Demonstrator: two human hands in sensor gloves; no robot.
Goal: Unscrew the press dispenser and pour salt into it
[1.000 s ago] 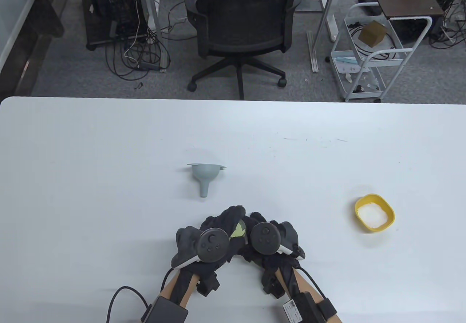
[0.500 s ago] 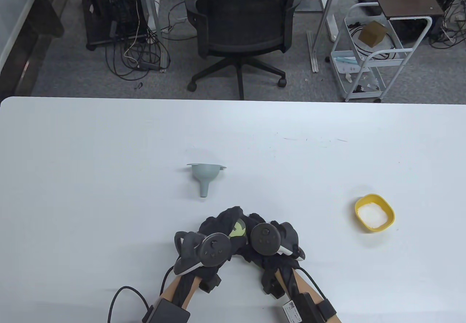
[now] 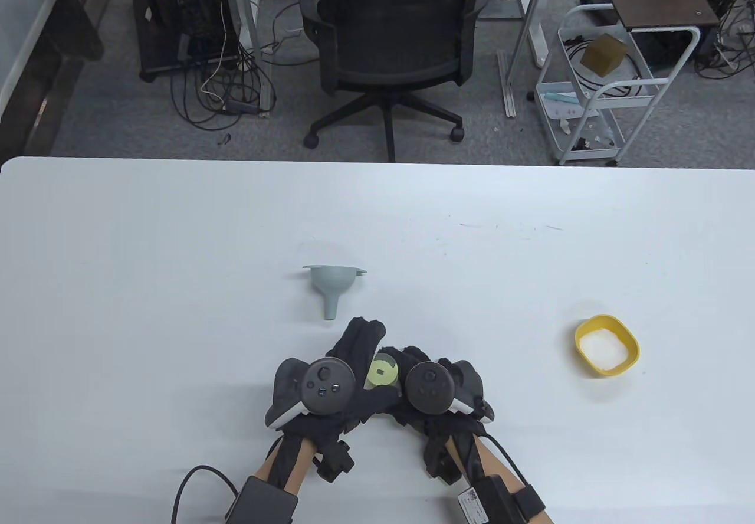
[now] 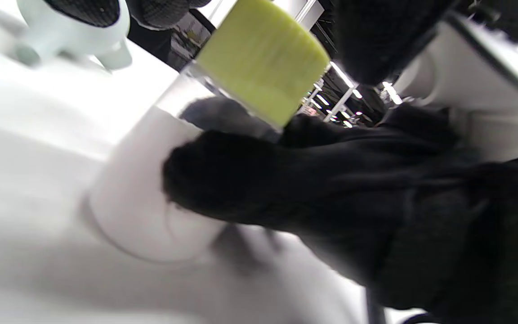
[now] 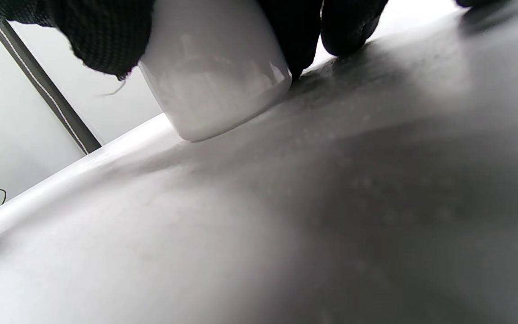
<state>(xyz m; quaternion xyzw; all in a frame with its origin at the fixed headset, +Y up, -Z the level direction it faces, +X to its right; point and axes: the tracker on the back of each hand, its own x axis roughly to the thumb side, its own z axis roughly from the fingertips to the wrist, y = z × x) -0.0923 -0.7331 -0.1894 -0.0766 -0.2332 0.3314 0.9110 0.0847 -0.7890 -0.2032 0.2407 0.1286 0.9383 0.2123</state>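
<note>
While right hand (image 3: 439, 391) grips dispenser (image 4: 151, 180) (upright) | green cap (image 3: 382, 372) on

White table (image 3: 147, 241), rounded far-left corner, spanning the full width of the table view; faint dark scuff marks (image 3: 513, 228) right of centre toward the far side.
Lying directly on it:
- Grey funnel (image 3: 332, 287), centre, on its side, wide mouth toward the far edge, spout pointing near.
- Yellow bowl (image 3: 607, 346) holding white salt (image 3: 602, 350), right side, well apart from the funnel.
- Press dispenser (image 3: 383, 372), clear body with a yellow-green cap (image 4: 263, 58), standing at near centre, its base on the surface, just near of the funnel's spout.
</note>
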